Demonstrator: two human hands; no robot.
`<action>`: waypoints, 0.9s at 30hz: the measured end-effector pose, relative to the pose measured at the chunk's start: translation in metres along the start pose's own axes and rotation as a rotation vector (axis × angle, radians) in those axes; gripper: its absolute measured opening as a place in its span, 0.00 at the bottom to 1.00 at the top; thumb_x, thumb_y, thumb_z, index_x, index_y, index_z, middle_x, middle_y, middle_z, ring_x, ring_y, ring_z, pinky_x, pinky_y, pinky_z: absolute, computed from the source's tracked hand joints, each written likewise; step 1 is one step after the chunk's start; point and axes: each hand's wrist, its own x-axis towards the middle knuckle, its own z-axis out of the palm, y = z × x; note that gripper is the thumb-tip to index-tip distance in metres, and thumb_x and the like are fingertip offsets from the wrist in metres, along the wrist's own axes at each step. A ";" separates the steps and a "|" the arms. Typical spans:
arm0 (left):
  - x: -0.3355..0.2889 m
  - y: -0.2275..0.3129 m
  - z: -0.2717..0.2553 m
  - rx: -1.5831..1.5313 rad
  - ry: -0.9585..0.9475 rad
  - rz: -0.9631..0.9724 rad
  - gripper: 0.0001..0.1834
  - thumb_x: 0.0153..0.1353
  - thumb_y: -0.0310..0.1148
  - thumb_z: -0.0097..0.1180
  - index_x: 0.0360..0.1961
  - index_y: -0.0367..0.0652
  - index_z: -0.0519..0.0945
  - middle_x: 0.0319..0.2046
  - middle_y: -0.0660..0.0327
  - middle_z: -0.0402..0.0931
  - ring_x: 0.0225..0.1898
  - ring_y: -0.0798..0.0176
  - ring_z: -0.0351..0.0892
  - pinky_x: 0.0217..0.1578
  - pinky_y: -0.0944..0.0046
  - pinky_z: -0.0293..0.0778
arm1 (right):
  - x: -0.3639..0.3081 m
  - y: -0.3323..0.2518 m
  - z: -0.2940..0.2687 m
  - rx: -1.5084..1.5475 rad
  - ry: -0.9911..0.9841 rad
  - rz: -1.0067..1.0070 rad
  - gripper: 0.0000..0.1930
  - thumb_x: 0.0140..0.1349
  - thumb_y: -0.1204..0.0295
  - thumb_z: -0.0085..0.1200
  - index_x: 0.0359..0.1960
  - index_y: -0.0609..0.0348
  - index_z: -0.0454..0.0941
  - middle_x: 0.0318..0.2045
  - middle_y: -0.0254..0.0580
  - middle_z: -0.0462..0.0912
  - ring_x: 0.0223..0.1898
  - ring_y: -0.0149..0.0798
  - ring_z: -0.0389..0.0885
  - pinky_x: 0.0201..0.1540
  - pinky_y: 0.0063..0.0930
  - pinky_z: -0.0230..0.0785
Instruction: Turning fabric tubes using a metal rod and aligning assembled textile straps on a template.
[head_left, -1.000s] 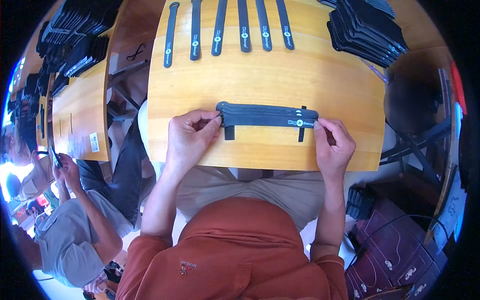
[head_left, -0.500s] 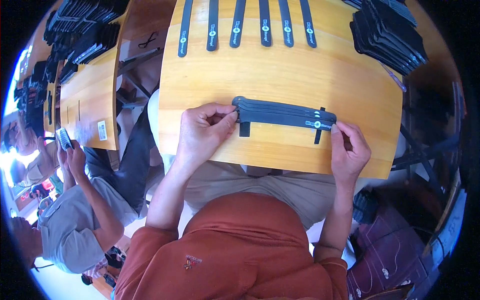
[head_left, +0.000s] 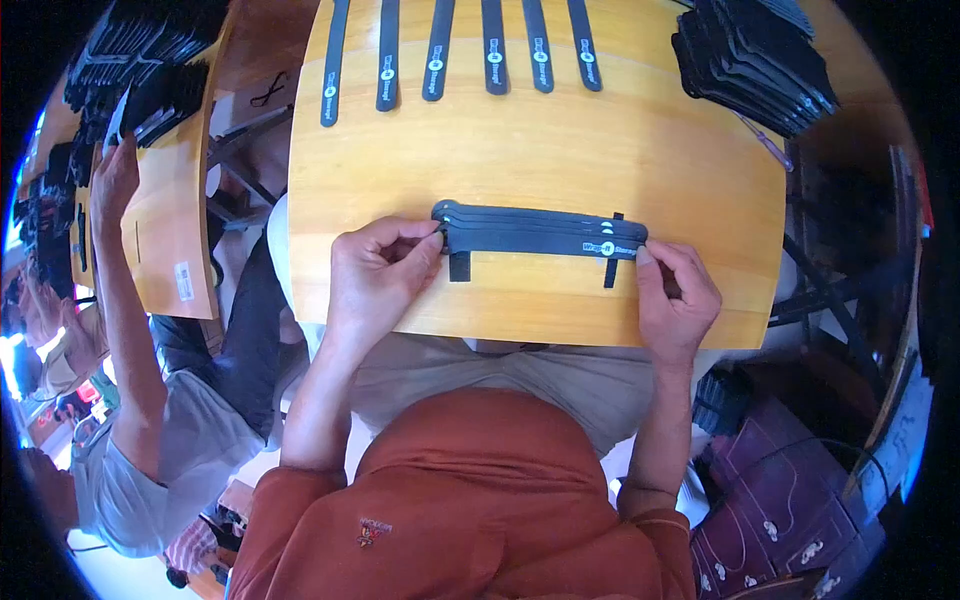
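A small stack of dark grey straps (head_left: pixel 530 238) with rounded ends lies across the near part of the wooden table (head_left: pixel 540 150), fanned so that several edges show. My left hand (head_left: pixel 385 275) pinches its left end between thumb and fingers. At the right end, beside a pale printed label, my right hand (head_left: pixel 676 300) has thumb and fingertips closed on the straps. Two short black strips stick out from beneath the stack, one near the left end (head_left: pixel 460 267) and one near the right (head_left: pixel 610 272). Farther back, several similar straps (head_left: pixel 437 60) lie side by side, lengthwise.
Black straps are piled (head_left: pixel 755 70) at the table's far right, with a thin purple-handled tool (head_left: pixel 768 142) beside them. At left, a person in a grey shirt (head_left: pixel 180 450) sits by another table (head_left: pixel 170 240) holding more black piles (head_left: pixel 145 50).
My hands keep their pinch on both strap ends, with little movement. The whole view has shifted slightly. The person at left has raised a hand toward the black piles, holding something pale.
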 end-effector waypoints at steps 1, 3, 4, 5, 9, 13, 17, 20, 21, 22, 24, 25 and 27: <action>0.001 -0.003 0.000 -0.035 -0.001 0.013 0.06 0.65 0.23 0.64 0.40 0.30 0.85 0.25 0.62 0.83 0.24 0.76 0.78 0.26 0.76 0.75 | -0.001 0.000 0.000 0.000 -0.005 0.001 0.04 0.61 0.82 0.64 0.37 0.65 0.85 0.30 0.39 0.84 0.26 0.25 0.78 0.26 0.18 0.68; -0.001 -0.001 0.000 -0.022 0.005 0.009 0.06 0.65 0.22 0.64 0.40 0.30 0.85 0.25 0.61 0.83 0.24 0.76 0.79 0.26 0.76 0.75 | -0.001 0.000 0.000 -0.005 -0.007 -0.001 0.04 0.60 0.82 0.64 0.37 0.65 0.85 0.30 0.40 0.84 0.26 0.25 0.78 0.26 0.18 0.68; -0.001 0.000 0.001 -0.001 0.016 -0.003 0.06 0.65 0.22 0.64 0.40 0.30 0.85 0.25 0.61 0.83 0.24 0.76 0.79 0.26 0.76 0.75 | 0.000 -0.001 0.000 -0.007 -0.006 -0.012 0.04 0.60 0.82 0.64 0.36 0.65 0.85 0.30 0.40 0.84 0.26 0.25 0.78 0.26 0.18 0.68; -0.001 0.000 0.001 -0.003 0.012 -0.001 0.06 0.65 0.22 0.64 0.40 0.30 0.85 0.25 0.61 0.83 0.24 0.76 0.79 0.26 0.76 0.75 | 0.000 -0.001 0.000 -0.008 -0.005 -0.023 0.04 0.60 0.82 0.64 0.36 0.65 0.84 0.30 0.40 0.84 0.26 0.25 0.78 0.26 0.18 0.68; -0.001 -0.002 0.001 -0.032 0.006 0.006 0.05 0.65 0.22 0.64 0.39 0.30 0.85 0.24 0.61 0.83 0.24 0.76 0.79 0.26 0.76 0.75 | 0.000 -0.003 -0.001 -0.020 -0.015 -0.008 0.03 0.60 0.82 0.64 0.36 0.65 0.84 0.30 0.40 0.84 0.26 0.25 0.78 0.26 0.18 0.68; -0.001 -0.001 0.001 -0.027 0.006 0.013 0.05 0.65 0.22 0.64 0.39 0.30 0.85 0.24 0.62 0.83 0.24 0.76 0.78 0.26 0.76 0.74 | 0.000 -0.004 -0.001 -0.018 -0.019 0.007 0.03 0.60 0.82 0.63 0.36 0.65 0.84 0.30 0.40 0.84 0.26 0.25 0.78 0.26 0.18 0.68; -0.002 -0.001 -0.001 -0.013 0.012 0.004 0.05 0.65 0.22 0.64 0.39 0.30 0.85 0.24 0.62 0.83 0.24 0.76 0.78 0.25 0.76 0.74 | -0.001 -0.008 0.001 -0.041 -0.023 0.025 0.04 0.60 0.82 0.64 0.36 0.65 0.84 0.31 0.40 0.84 0.26 0.26 0.78 0.27 0.19 0.69; 0.000 -0.003 0.000 -0.047 0.010 -0.006 0.05 0.65 0.22 0.64 0.39 0.30 0.85 0.24 0.62 0.82 0.23 0.77 0.77 0.25 0.76 0.73 | -0.002 0.000 -0.001 -0.042 -0.012 -0.004 0.04 0.60 0.82 0.64 0.36 0.65 0.84 0.32 0.41 0.84 0.27 0.27 0.79 0.28 0.19 0.71; -0.001 -0.002 0.001 -0.043 0.010 -0.006 0.05 0.65 0.23 0.64 0.40 0.30 0.85 0.24 0.62 0.82 0.23 0.77 0.77 0.25 0.76 0.73 | -0.003 0.000 -0.001 -0.032 -0.020 0.001 0.04 0.60 0.82 0.64 0.36 0.65 0.84 0.32 0.41 0.84 0.27 0.27 0.79 0.28 0.19 0.71; -0.001 0.000 0.002 -0.040 0.010 -0.003 0.05 0.65 0.23 0.64 0.40 0.30 0.85 0.24 0.63 0.82 0.23 0.77 0.77 0.25 0.76 0.73 | -0.002 0.000 -0.002 -0.035 -0.009 -0.007 0.04 0.60 0.82 0.64 0.37 0.65 0.84 0.32 0.41 0.85 0.27 0.27 0.79 0.29 0.20 0.71; -0.001 -0.002 0.001 -0.050 0.018 0.003 0.06 0.65 0.23 0.64 0.40 0.30 0.86 0.24 0.63 0.82 0.23 0.77 0.76 0.25 0.76 0.73 | -0.002 -0.001 -0.001 -0.029 -0.003 -0.013 0.05 0.60 0.82 0.63 0.37 0.65 0.84 0.32 0.42 0.85 0.28 0.28 0.80 0.29 0.20 0.71; 0.000 -0.002 0.001 -0.038 0.011 0.013 0.06 0.65 0.23 0.64 0.40 0.31 0.86 0.24 0.63 0.82 0.23 0.77 0.76 0.25 0.76 0.73 | -0.002 0.000 -0.001 -0.033 -0.009 0.001 0.05 0.60 0.83 0.63 0.37 0.65 0.84 0.33 0.42 0.85 0.28 0.28 0.80 0.29 0.20 0.71; 0.000 -0.003 0.000 -0.025 0.008 0.023 0.06 0.64 0.23 0.64 0.40 0.31 0.86 0.24 0.64 0.82 0.23 0.77 0.76 0.25 0.75 0.73 | -0.002 -0.001 0.000 -0.035 -0.016 0.015 0.05 0.60 0.83 0.63 0.37 0.65 0.84 0.33 0.43 0.85 0.29 0.28 0.80 0.29 0.20 0.72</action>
